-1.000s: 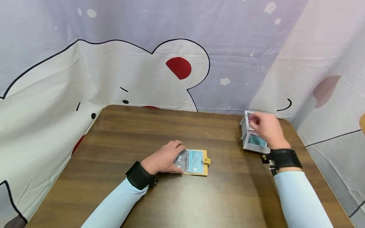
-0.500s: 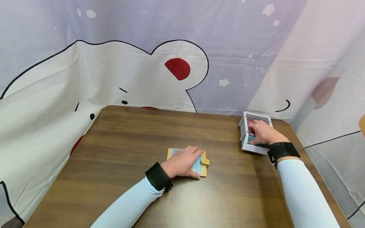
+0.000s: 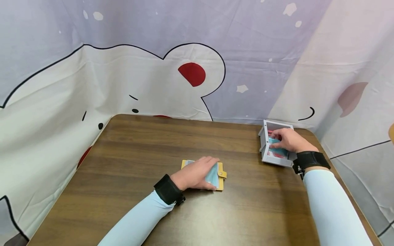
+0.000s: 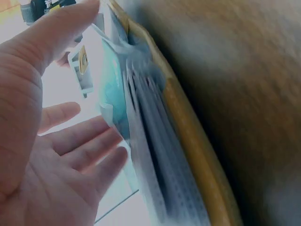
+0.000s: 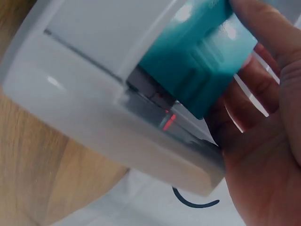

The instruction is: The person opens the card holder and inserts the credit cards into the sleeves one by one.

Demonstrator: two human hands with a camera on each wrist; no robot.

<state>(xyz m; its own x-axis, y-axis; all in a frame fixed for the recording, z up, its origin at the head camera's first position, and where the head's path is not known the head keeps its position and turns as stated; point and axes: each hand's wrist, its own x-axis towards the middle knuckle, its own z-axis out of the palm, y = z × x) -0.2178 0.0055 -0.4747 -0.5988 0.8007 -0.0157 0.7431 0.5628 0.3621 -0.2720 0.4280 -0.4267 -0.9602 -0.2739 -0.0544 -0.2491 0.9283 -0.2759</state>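
Note:
A small yellow card holder point(image 3: 220, 184) lies on the table, its clear sleeves and light-blue page facing up. My left hand point(image 3: 195, 174) rests over it, fingers at the far edge and thumb at the near edge; much of the page is hidden beneath. In the left wrist view, the stacked sleeves point(image 4: 155, 141) stand out from the yellow cover point(image 4: 193, 136). At the back right is a light-grey box point(image 3: 278, 160) of cards. Inside it, my right hand point(image 3: 292, 140) pinches a teal card point(image 5: 188, 66), raised at an angle above the box wall.
The brown wooden table point(image 3: 147, 143) ends at a patterned cloth point(image 3: 246, 61) hanging behind and at the sides. Red-marked cards point(image 3: 278, 155) lie low in the box, whose walls surround the right fingers.
My left hand has shifted right, further over the card holder. My right hand has come down from above the box into it and now holds the teal card.

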